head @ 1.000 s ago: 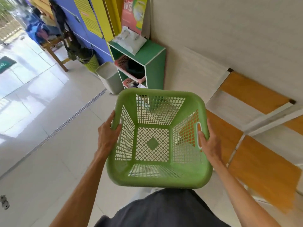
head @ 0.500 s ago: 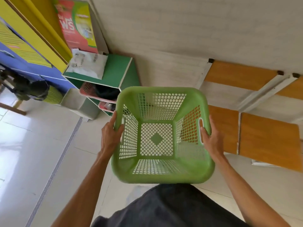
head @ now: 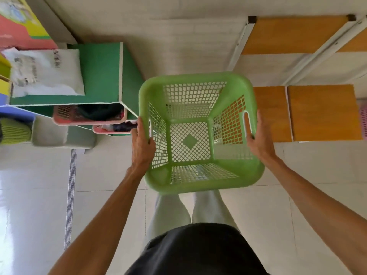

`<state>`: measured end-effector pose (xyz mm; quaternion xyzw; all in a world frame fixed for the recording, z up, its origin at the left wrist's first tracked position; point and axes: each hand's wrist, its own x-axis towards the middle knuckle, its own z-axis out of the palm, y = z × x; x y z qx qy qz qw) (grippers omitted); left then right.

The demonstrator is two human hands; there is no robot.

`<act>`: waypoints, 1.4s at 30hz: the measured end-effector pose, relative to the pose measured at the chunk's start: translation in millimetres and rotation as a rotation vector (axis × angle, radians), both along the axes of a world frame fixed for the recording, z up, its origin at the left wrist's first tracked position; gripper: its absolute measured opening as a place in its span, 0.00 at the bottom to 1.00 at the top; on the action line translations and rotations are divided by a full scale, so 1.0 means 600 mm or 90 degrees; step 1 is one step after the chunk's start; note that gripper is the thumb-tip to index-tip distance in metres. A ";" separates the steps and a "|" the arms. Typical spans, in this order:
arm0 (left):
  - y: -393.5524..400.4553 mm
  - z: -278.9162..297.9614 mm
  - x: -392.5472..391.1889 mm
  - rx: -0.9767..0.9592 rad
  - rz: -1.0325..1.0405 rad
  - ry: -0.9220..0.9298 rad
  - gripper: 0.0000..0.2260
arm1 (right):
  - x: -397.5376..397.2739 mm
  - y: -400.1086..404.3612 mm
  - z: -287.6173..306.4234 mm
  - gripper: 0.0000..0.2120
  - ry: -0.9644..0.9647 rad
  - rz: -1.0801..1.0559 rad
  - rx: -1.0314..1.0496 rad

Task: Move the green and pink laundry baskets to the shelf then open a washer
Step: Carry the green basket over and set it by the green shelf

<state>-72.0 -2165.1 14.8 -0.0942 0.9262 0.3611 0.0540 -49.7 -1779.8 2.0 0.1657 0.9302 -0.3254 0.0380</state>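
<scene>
I hold an empty green laundry basket [head: 198, 175] with mesh walls in front of my waist, above the tiled floor. My left hand [head: 142, 144] grips its left rim at the handle slot. My right hand [head: 259, 139] grips the right rim beside the other slot. A white-framed shelf with orange wooden boards [head: 321, 112] stands just right of the basket, against the wall. A sliver of a pink basket [head: 364, 124] shows at the right edge, past the shelf. No washer is in view.
A green cabinet [head: 101, 72] stands at left with a white bag [head: 45, 72] on top and two pink baskets [head: 87, 120] of dark clothes in its openings. A grey bin [head: 51, 133] and a yellow-green bin [head: 14, 132] sit further left. A floor drain strip [head: 69, 195] runs along the tiles.
The view has swung right and down: the cabinet slid to the left and the orange shelf came closer on the right. Both hands kept their hold on the green basket.
</scene>
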 end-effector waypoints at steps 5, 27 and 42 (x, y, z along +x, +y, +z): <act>-0.006 -0.100 -0.055 0.002 -0.046 0.008 0.33 | -0.037 0.010 -0.120 0.44 -0.001 0.013 0.052; -0.011 -0.417 -0.264 -0.037 -0.006 0.056 0.30 | -0.214 -0.046 -0.430 0.34 0.031 0.073 0.176; -0.033 -0.572 -0.252 -0.041 0.023 0.081 0.24 | -0.226 -0.071 -0.569 0.29 0.049 0.086 0.194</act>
